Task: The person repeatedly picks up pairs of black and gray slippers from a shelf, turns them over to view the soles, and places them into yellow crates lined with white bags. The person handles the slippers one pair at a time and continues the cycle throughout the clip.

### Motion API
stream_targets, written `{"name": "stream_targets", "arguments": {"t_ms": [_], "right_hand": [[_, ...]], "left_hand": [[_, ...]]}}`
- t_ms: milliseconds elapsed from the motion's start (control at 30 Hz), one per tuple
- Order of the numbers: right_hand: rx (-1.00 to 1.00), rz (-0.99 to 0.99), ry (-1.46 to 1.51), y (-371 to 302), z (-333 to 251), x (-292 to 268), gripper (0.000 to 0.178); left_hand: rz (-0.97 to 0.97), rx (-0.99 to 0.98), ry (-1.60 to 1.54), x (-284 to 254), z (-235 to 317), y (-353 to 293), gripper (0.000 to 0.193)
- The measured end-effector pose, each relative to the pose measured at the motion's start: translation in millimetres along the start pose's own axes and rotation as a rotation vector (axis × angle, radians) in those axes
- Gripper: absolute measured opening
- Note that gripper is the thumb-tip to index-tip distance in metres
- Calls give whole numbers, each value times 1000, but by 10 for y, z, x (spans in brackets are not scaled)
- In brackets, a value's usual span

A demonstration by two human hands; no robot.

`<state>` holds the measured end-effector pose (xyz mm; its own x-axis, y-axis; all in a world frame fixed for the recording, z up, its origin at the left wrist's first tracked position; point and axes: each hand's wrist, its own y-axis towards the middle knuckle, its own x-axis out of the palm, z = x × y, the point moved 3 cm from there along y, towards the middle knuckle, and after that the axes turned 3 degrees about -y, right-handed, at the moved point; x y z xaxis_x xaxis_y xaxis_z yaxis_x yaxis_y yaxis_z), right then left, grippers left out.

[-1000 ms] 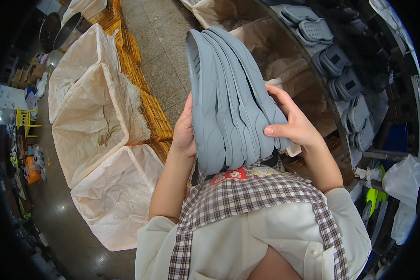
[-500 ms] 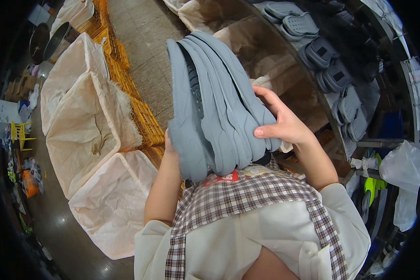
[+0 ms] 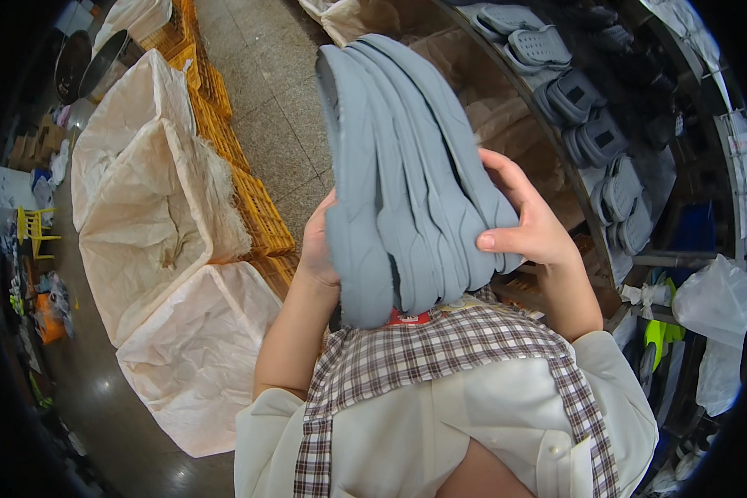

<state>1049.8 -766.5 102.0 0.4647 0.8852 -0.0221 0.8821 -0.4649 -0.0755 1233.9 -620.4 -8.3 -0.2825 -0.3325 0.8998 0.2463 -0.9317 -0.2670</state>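
A stack of several grey shoe soles, standing on edge side by side, is held in front of my chest. My left hand presses against the stack's left face, its fingers partly hidden behind the outermost sole. On the other side my right hand grips the stack, with the thumb over the near ends and the fingers along the right face. The soles lie close together at the near end, with narrow dark gaps between some of them.
Fabric-lined yellow crates with pale cloth stand in a row at left. More grey soles sit in piles on a shelf at right. A clear plastic bag hangs at the far right.
The stack has shifted a little to the right, and its leftmost sole has closed up against the others. My left hand has moved right with it and shows more.
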Motion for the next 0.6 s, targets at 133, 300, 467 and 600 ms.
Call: {"name": "stream_targets", "arguments": {"t_ms": [133, 300, 467, 600], "right_hand": [[20, 67, 34, -46, -22, -87, 94], [2, 91, 46, -93, -39, -132, 96], [6, 96, 56, -121, -48, -147, 97], [-3, 100, 41, -124, -42, -158, 97]], "left_hand": [[-459, -5, -192, 366, 39, 2, 40], [-379, -39, -180, 480, 34, 44, 38], [-308, -60, -156, 516, 29, 46, 39], [-267, -69, -135, 550, 23, 45, 40]]}}
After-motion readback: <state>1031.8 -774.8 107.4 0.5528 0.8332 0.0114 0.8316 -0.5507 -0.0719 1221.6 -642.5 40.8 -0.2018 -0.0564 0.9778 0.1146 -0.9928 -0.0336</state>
